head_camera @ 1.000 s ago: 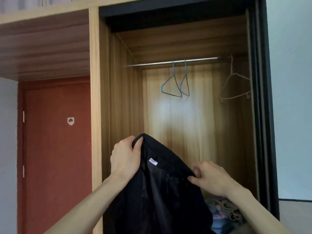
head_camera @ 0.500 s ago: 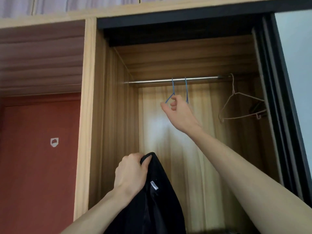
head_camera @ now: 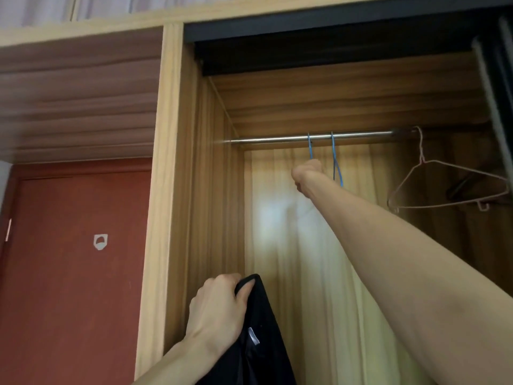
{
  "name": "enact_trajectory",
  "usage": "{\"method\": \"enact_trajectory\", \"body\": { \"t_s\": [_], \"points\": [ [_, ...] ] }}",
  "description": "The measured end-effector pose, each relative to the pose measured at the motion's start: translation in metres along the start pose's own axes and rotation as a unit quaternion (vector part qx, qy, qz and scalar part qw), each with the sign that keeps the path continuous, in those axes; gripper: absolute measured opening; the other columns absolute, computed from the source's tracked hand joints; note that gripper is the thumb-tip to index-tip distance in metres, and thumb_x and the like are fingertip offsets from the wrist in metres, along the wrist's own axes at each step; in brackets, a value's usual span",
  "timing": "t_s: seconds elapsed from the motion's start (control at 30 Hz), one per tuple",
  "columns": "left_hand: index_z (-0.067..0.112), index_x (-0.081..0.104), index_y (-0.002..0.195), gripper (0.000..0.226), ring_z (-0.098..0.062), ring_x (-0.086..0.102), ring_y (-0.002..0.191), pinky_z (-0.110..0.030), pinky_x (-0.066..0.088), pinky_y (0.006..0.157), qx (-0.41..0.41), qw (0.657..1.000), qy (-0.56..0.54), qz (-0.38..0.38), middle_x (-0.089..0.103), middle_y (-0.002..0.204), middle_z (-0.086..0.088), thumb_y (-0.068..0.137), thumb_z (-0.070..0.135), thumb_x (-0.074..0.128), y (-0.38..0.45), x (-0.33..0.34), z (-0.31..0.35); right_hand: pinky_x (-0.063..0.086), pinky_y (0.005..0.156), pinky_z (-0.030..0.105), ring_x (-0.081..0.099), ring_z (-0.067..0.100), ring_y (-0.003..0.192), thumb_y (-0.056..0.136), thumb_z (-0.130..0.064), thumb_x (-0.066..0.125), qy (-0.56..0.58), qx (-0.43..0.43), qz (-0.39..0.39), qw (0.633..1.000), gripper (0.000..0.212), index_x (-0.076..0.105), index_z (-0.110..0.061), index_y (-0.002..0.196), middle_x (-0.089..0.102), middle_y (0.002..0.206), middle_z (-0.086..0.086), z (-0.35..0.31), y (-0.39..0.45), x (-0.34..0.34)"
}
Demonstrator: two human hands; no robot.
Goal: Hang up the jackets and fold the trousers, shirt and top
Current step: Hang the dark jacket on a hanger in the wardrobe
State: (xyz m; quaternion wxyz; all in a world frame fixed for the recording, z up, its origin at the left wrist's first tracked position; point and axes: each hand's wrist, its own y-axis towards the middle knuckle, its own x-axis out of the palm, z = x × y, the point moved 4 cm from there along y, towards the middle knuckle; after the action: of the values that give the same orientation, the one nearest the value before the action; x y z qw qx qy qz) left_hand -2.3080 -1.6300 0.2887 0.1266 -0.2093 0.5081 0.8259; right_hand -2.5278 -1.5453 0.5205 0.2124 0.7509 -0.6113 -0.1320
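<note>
Where the wardrobe (head_camera: 177, 190) stands open, a steel rail (head_camera: 277, 140) runs across its top and carries three hangers: two blue ones and one pink one (head_camera: 449, 187). The left blue hanger (head_camera: 310, 148) shows only its neck above the right hand (head_camera: 306, 173), which is raised to it in a fist; the fingers curl round the wire just below the rail, though the grip itself faces away from the camera. The right blue hanger (head_camera: 336, 165) hangs just beside that hand, apart from it, its lower part hidden behind the wrist. The pink one hangs well apart at the right end of the rail.

Low in the view the left hand (head_camera: 219, 309) holds one black jacket (head_camera: 258, 343) up in front of the wardrobe's left inner wall; the fingers are curled over a top fold of the cloth, with the thumb pressed against its near side. A small white label (head_camera: 254, 336) is sewn inside the jacket, but no writing on it can be read.

To the left is a red door (head_camera: 69, 259) with one small white shield-shaped sticker (head_camera: 100, 241); its mark is too small to make out
</note>
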Motion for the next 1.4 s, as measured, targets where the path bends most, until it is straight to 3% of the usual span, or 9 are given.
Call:
{"method": "enact_trajectory", "body": {
  "t_s": [0.1,0.23,0.37,0.53,0.7,0.87,1.1,1.27,1.4],
  "points": [
    [0.022,0.051,0.062,0.051,-0.012,0.057,0.057,-0.028,0.042,0.054,-0.002,1.000,-0.016,-0.007,0.059,0.060,0.006,0.106,0.049,0.052,0.001,-0.001,-0.005,0.045,0.060,0.030,0.058,0.025,0.088,0.095,0.005,0.052,-0.052,-0.047,0.024,0.997,0.030,0.064,0.001,0.122,0.060,0.099,0.012,-0.003,0.007,-0.001],
    [0.022,0.054,0.064,0.050,-0.013,0.062,0.062,-0.035,0.051,0.062,-0.005,1.000,-0.009,-0.013,0.062,0.064,0.006,0.106,0.049,0.051,0.003,0.000,-0.007,0.045,0.073,0.032,0.058,0.029,0.086,0.102,-0.008,0.049,-0.063,-0.089,0.047,0.993,0.004,0.050,-0.011,0.100,0.059,0.101,0.012,-0.006,0.008,0.000],
    [0.023,0.054,0.063,0.049,-0.010,0.060,0.059,-0.030,0.039,0.053,-0.004,1.000,-0.016,-0.015,0.061,0.061,0.008,0.106,0.046,0.054,0.005,0.002,-0.005,0.041,0.060,0.027,0.055,0.026,0.079,0.106,-0.019,0.049,-0.069,-0.145,0.021,0.987,0.022,0.051,-0.015,0.084,0.059,0.093,0.008,0.012,-0.011,-0.001],
    [0.025,0.062,0.067,0.044,-0.012,0.063,0.064,-0.035,0.048,0.060,0.000,0.999,-0.021,-0.027,0.065,0.066,0.009,0.106,0.046,0.054,0.000,0.003,0.002,0.033,0.048,0.023,0.049,0.012,0.059,0.108,-0.033,0.047,-0.001,-0.202,-0.028,0.979,0.021,0.061,-0.018,0.114,0.058,0.079,-0.003,0.066,-0.077,-0.014],
    [0.024,0.063,0.070,0.042,-0.027,0.062,0.074,-0.037,0.043,0.065,-0.015,0.999,-0.014,-0.033,0.064,0.070,0.006,0.104,0.046,0.055,-0.009,0.000,0.011,0.038,0.050,0.026,0.042,0.017,0.053,0.095,-0.047,0.060,0.055,-0.177,-0.053,0.981,0.016,0.059,-0.033,0.101,0.043,0.063,-0.002,0.137,-0.143,-0.047],
    [0.024,0.062,0.070,0.041,-0.036,0.059,0.082,-0.039,0.044,0.068,-0.013,1.000,0.004,-0.027,0.063,0.073,0.001,0.103,0.049,0.056,-0.025,-0.011,0.023,0.033,0.054,0.027,0.037,0.019,0.055,0.098,-0.041,0.065,0.023,-0.166,-0.086,0.982,0.018,0.065,-0.024,0.091,0.046,0.061,0.004,0.177,-0.182,-0.086],
    [0.019,0.064,0.067,0.046,-0.029,0.065,0.071,-0.039,0.051,0.064,-0.005,1.000,-0.003,-0.016,0.064,0.066,0.001,0.104,0.046,0.057,-0.062,-0.031,0.041,0.021,0.045,0.023,0.022,0.011,0.046,0.097,-0.052,0.066,-0.051,-0.206,-0.069,0.975,0.053,0.041,-0.012,0.072,0.029,0.047,-0.009,0.202,-0.230,-0.148],
    [0.017,0.073,0.080,0.040,-0.026,0.068,0.074,-0.040,0.056,0.070,-0.018,1.000,0.017,-0.016,0.069,0.071,0.000,0.104,0.044,0.056,-0.096,-0.046,0.053,0.027,0.046,0.035,0.031,0.015,0.044,0.107,-0.041,0.053,-0.039,-0.219,-0.048,0.974,0.034,0.056,-0.019,0.081,0.045,0.055,0.016,0.212,-0.252,-0.185],
    [0.012,0.063,0.067,0.048,-0.031,0.064,0.069,-0.044,0.053,0.065,-0.032,0.999,0.027,-0.016,0.063,0.063,-0.005,0.104,0.041,0.058,-0.121,-0.060,0.053,0.036,0.048,0.037,0.042,0.019,0.048,0.109,-0.031,0.045,0.000,-0.221,-0.105,0.970,0.024,0.066,-0.028,0.098,0.047,0.058,0.000,0.221,-0.267,-0.203]
  ]
}}
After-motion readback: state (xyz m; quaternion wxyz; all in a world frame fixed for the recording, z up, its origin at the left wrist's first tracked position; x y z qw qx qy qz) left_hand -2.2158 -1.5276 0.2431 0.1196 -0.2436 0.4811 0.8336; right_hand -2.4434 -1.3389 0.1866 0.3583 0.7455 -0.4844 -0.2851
